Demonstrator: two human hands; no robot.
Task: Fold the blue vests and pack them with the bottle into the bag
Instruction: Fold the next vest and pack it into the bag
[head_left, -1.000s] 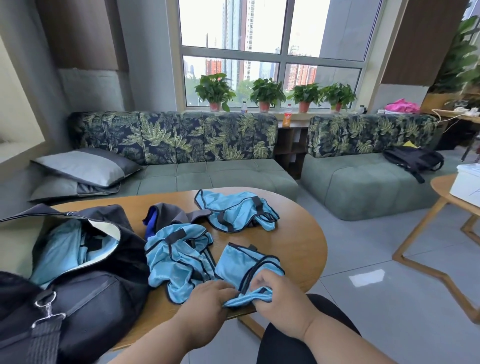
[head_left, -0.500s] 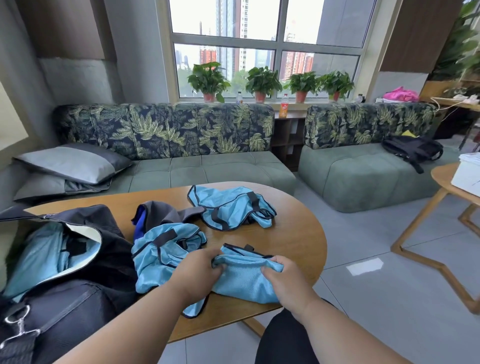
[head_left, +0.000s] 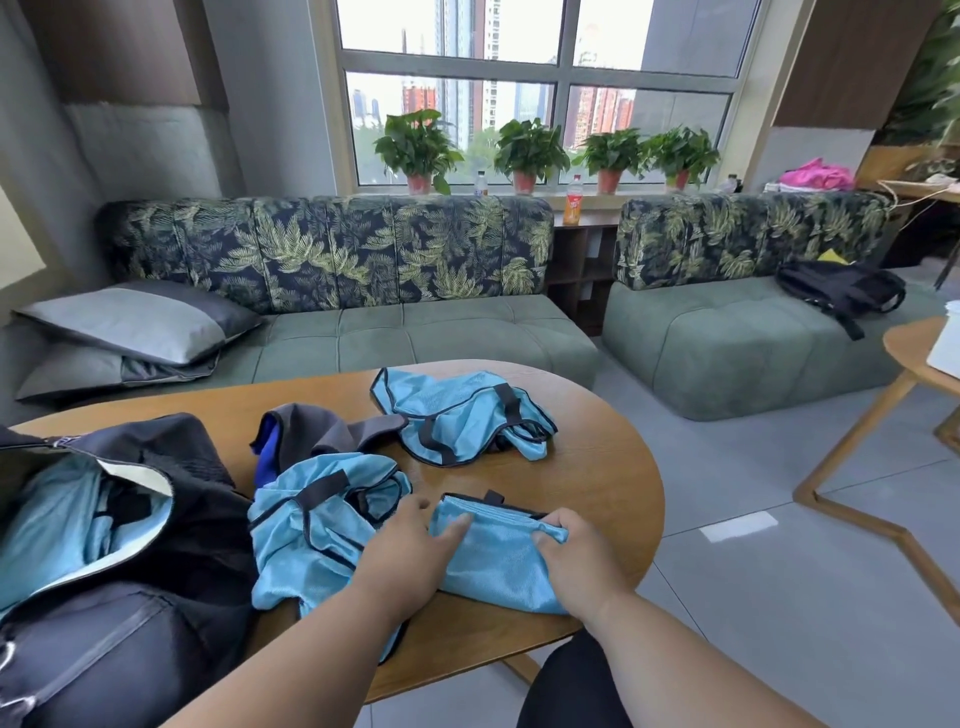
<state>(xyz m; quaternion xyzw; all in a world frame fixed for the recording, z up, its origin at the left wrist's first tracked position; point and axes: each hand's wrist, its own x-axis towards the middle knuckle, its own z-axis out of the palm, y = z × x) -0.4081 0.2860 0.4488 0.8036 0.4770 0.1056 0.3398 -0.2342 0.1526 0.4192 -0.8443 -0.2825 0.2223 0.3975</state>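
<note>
Folded vest (head_left: 493, 561) lay at the near edge of the table (head_left: 597, 478), its long axis running left to right between both hands. Left hand (head_left: 410, 556) rested flat-fingered on its left end; right hand (head_left: 576, 556) pinched the right end, fingers curled. Open bag (head_left: 171, 525) sat to the left, nearer the left hand, with a crumpled vest (head_left: 311, 540) between.

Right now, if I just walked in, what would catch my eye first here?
Probably the bright blue vests on the wooden table: a folded vest at the near edge, pressed by the left hand and pinched by the right hand, with two crumpled vests beside and beyond it. At the left, an open black bag already shows blue fabric inside. Behind, leaf-patterned sofas sit under a window lined with potted plants.
</note>
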